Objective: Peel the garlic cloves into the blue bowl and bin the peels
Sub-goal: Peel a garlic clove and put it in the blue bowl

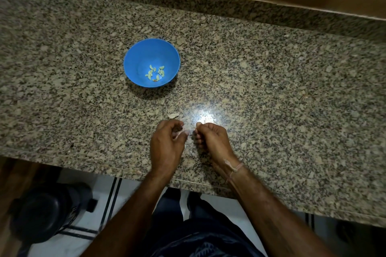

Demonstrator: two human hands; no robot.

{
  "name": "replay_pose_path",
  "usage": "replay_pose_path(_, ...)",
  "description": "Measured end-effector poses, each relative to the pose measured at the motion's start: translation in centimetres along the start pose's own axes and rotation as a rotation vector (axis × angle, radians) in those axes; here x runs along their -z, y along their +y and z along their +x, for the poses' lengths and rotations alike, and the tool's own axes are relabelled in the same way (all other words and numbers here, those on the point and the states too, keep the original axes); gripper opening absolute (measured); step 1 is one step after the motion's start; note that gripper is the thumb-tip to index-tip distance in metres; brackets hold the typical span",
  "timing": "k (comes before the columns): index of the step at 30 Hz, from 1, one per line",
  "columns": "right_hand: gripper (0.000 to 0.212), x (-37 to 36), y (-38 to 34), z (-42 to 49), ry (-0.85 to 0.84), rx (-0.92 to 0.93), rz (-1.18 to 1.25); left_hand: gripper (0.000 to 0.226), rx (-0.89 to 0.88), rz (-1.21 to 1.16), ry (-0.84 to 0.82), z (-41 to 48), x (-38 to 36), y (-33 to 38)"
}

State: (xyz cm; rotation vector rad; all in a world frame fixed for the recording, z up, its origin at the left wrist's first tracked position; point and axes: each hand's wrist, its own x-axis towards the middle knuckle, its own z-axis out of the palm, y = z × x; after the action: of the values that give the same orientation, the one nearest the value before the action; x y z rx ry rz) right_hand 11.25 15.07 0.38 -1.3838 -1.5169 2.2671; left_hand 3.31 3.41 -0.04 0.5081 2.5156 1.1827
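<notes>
Both hands sit close together over the near edge of the speckled granite table (271,69), fingertips almost meeting. Left hand (167,144): fingers curled in, thumb & fingers pinching a small pale garlic piece (183,132); too blurred to tell clove from skin. Right hand (213,137): fingers also curled tight, thumb tip up next to that piece, but can't tell whether it actually grips it or just sits beside it. A thin thread band (234,168) is on the right wrist. Just beyond the left hand's knuckles, apart from them, a pale scrap (173,116) lies on the table; peel or unpeeled clove, can't tell. Blue bowl (133,58) stands upright further back & to the left of both hands, well apart from them, w/ a handful of peeled cloves (154,73) at its bottom. A bright glare spot (205,119) on the table lies right in front of the right hand. Down on the floor at lower left, below the table edge, is a dark round container (41,210), on the left hand's side.
</notes>
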Motion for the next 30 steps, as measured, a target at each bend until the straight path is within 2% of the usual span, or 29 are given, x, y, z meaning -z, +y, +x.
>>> replay_pose_path(6, 0.028, 0.4, 0.1, 0.2, 0.020, 0.032, -0.022, 0.012, -0.113, 0.091, 0.022, 0.3, 0.0, -0.1)
replay_pose_path(8, 0.027, 0.5, 0.1, 0.2, 0.016, 0.036, -0.012, 0.005, -0.135, 0.124, 0.027, 0.4, -0.1, -0.2)
replay_pose_path(11, 0.028, 0.4, -0.1, 0.0, 0.010, 0.060, -0.033, 0.027, -0.141, 0.086, -0.010, -0.1, 0.1, 0.1)
replay_pose_path(13, 0.028, 0.2, 0.0, 0.0, 0.005, 0.083, -0.062, 0.026, -0.135, 0.027, -0.024, -0.4, 0.3, 0.7)
replay_pose_path(19, 0.039, -0.8, 0.8, 0.4, -0.028, 0.177, -0.225, 0.000, -0.071, -0.017, -0.020, -0.8, 0.8, -0.5)
replay_pose_path(21, 0.036, -0.8, 1.1, 0.2, -0.022, 0.229, -0.295, 0.004, -0.042, -0.018, 0.023, -0.9, 1.4, -1.1)
replay_pose_path(23, 0.018, -0.5, 1.3, 0.0, 0.015, 0.314, -0.409, 0.010, 0.021, -0.050, 0.098, -0.6, 2.3, -1.9)
replay_pose_path(24, 0.016, -0.4, 1.5, 0.0, 0.025, 0.348, -0.455, 0.011, 0.052, -0.041, 0.138, -0.2, 3.0, -2.5)
replay_pose_path(26, 0.029, -0.2, 1.9, -0.2, 0.039, 0.388, -0.522, 0.012, 0.070, 0.009, 0.190, 0.6, 4.1, -4.1)
replay_pose_path(30, 0.031, 0.1, 2.2, -1.1, 0.082, 0.557, -0.699, 0.028, -0.003, 0.102, 0.171, 0.9, 5.4, -6.0)
